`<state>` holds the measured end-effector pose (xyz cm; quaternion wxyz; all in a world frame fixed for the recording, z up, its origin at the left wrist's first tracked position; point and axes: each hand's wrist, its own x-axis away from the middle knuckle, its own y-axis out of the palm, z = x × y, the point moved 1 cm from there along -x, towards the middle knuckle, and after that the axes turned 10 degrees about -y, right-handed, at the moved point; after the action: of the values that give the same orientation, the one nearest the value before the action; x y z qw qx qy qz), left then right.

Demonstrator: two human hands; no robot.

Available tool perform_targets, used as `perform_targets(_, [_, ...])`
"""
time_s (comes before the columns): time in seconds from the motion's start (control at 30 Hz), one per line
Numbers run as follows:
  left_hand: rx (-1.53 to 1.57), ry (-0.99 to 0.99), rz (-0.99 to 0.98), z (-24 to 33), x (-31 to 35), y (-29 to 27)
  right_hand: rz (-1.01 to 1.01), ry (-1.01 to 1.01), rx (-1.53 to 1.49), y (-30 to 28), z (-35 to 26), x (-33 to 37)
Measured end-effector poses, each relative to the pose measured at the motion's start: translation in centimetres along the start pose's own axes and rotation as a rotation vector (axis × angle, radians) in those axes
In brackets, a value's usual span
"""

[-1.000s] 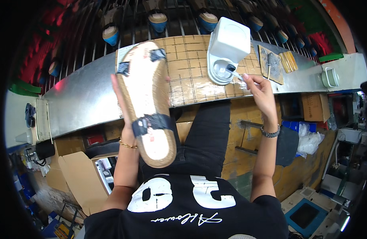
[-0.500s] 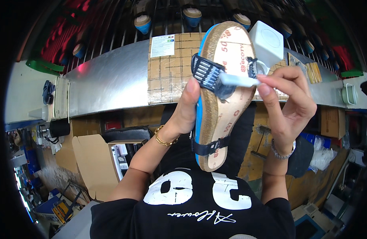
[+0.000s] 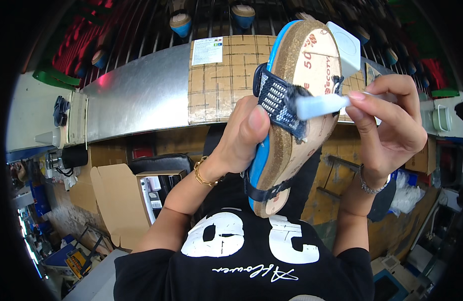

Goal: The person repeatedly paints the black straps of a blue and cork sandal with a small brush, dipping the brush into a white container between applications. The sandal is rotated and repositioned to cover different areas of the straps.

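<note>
An unfinished sandal (image 3: 319,60) on a blue last (image 3: 260,155) is held bottom-up and tilted in front of me, its pale printed underside facing up and a brown cork-like band along its edge. My left hand (image 3: 240,138) is closed around its left side, the thumb beside a dark woven strap (image 3: 276,98) folded over onto the underside. A second dark strap (image 3: 271,190) crosses near the narrow heel end. My right hand (image 3: 392,123) pinches a pale blue brush (image 3: 319,107) between thumb and fingers. Its blurred wide end lies at the folded strap end.
A metal worktop with a flattened cardboard sheet (image 3: 211,93) spans behind the sandal. A white container (image 3: 349,47) stands beyond it on the right. At the back, several blue lasts (image 3: 181,25) sit on a rack of bars. An open cardboard box (image 3: 116,200) is at lower left.
The sandal has tilted and shifted slightly right and up. My right hand and the brush have moved right, and the brush's wide end is now against the left strap's end.
</note>
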<state>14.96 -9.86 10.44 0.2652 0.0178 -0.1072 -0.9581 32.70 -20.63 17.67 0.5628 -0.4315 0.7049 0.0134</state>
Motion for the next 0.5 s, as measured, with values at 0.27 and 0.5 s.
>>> perform_targets(0.27, [0.134, 0.024, 0.012, -0.1, -0.1, 0.4, -0.077, 0.045, -0.204, -0.2, 2.2, -0.4])
perform_targets(0.5, [0.297, 0.052, 0.157, 0.9, -0.5, 0.1, 0.095, 0.318, -0.178, 2.4, -1.0, 2.0])
